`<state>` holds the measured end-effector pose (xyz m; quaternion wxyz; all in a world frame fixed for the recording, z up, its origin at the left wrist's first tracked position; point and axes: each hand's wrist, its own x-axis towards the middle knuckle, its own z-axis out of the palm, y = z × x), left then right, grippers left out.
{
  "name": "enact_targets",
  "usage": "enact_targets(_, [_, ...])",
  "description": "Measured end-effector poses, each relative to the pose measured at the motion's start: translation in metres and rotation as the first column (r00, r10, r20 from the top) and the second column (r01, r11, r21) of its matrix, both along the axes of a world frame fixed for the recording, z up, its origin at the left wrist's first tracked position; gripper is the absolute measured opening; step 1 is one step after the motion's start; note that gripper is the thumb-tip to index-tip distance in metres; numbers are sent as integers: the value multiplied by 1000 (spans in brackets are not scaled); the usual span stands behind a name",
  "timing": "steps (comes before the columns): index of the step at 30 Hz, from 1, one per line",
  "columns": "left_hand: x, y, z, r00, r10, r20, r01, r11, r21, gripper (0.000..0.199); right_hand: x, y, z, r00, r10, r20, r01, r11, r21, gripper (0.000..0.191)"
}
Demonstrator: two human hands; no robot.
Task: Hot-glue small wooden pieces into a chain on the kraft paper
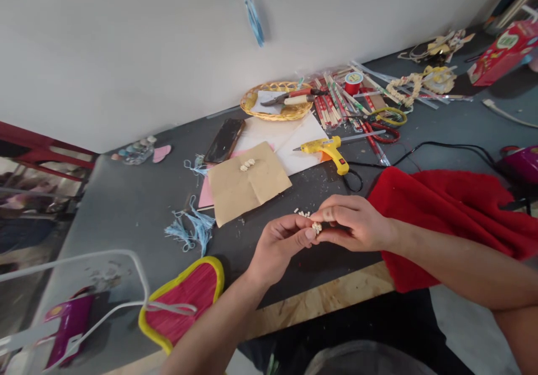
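Nearest you, the left hand point(282, 245) pinches a small pale piece point(316, 227) over the dark table point(244, 239), thumb pressed to it; your right hand point(355, 222) clamps the same piece from the right, finger above, thumb below. Suggest: steady with the left, adjust with the right, pressing lightly so nothing deforms. Loose pale bits point(302, 213) lie just beyond your fingers; farther off, brown paper point(239, 193) bears a pale cluster point(247, 165), with a yellow glue gun point(325, 147) to its right

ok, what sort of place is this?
Probably a craft workbench, at home or in a small workshop; can't tell which. Signs: the yellow glue gun, light blue tassels on the dark tabletop, and the wicker basket holding pliers-like tools.
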<state>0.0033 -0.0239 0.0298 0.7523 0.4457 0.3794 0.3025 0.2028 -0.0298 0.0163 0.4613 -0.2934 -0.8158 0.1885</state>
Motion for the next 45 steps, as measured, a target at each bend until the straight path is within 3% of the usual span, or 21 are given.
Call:
enact_targets(11, [0,-1,0,997,32,-71,-35,999,-29,17,-2,1,0,1000,-11,-1,11,997,83,12])
enact_targets(18, [1,-2,-1,998,49,-44,-50,999,-16,16,-7,-1,0,997,25,-70,-24,1000,14,10])
enact_targets(25, [2,-2,-2,994,96,54,-97,995,10,11,-4,-3,1,984,61,-169,-98,971,-220,24])
enact_targets(30, [4,-1,-4,995,102,-5,-102,993,59,14,-7,-8,8,960,32,-280,-163,872,-461,14])
enact_targets(40, [8,4,3,995,84,-53,-73,981,180,18,-11,-10,-2,946,-61,-319,-141,807,-573,17])
enact_targets(45, [9,5,3,996,84,21,-87,982,167,17,-13,-10,-4,942,-83,-325,-145,774,-617,17])
